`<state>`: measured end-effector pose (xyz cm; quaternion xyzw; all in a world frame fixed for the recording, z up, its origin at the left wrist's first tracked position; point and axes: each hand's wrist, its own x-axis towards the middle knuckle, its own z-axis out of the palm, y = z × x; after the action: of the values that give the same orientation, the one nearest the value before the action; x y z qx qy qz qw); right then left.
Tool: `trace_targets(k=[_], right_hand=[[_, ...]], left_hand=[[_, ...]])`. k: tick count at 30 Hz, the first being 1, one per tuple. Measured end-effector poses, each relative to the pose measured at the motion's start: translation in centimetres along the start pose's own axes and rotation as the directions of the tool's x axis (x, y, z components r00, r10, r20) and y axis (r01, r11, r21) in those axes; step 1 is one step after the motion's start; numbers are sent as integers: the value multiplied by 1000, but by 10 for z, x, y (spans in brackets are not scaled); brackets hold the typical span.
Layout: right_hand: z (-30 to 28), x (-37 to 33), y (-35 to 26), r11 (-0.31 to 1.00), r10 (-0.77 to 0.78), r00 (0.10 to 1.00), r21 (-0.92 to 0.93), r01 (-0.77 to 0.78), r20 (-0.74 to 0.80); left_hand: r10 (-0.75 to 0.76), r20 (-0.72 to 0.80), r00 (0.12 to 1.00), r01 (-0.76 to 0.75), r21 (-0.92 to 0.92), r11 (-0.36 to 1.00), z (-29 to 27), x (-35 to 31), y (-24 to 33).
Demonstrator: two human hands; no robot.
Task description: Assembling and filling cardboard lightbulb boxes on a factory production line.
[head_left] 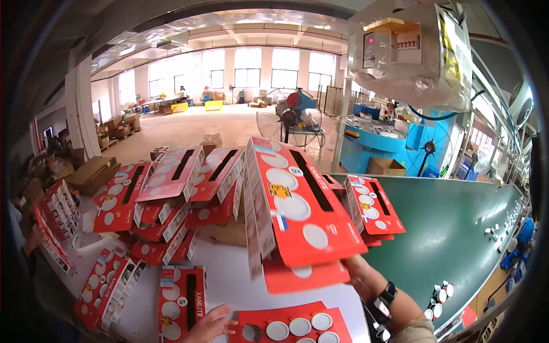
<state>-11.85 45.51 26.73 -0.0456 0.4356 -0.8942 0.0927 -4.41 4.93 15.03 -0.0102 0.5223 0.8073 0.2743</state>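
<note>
My right hand (363,276) grips the lower right edge of a large red cardboard box (329,231), raised and tilted in front of me. The box has a black slot and printed white discs, with red flaps hanging below it; my fingertips are hidden behind the cardboard. Low in the picture, my left hand (213,326) is open, fingers spread, with nothing in it. It hovers between an upright red box (182,297) and a red sheet of card (257,318) that carries several round white pieces (300,326).
Stacked red boxes (154,220) fill the table's left half. More lean right (374,206), beside a green conveyor belt (440,228) bearing small white pieces (439,295). A co-worker's hand (33,239) shows at far left. Beyond stand a floor fan (290,117) and an electrical cabinet (409,51).
</note>
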Motion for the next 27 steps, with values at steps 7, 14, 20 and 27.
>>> trace_targets(k=[7,14,20,27], right_hand=[[39,124,-12,994,-8,997,-111,0,-73],[38,217,-10,980,11,988,-196,-41,-152],[12,255,-7,941,58,982,-317,-115,-182],[-59,202,-39,914,-96,984,-406,28,-149]], left_hand=[[53,-162,985,-39,86,996,-42,-39,5],[14,-158,987,-3,67,998,-76,-32,4],[-13,-277,961,34,71,997,-91,-12,-15],[-84,-284,955,88,2,996,-106,4,-30]])
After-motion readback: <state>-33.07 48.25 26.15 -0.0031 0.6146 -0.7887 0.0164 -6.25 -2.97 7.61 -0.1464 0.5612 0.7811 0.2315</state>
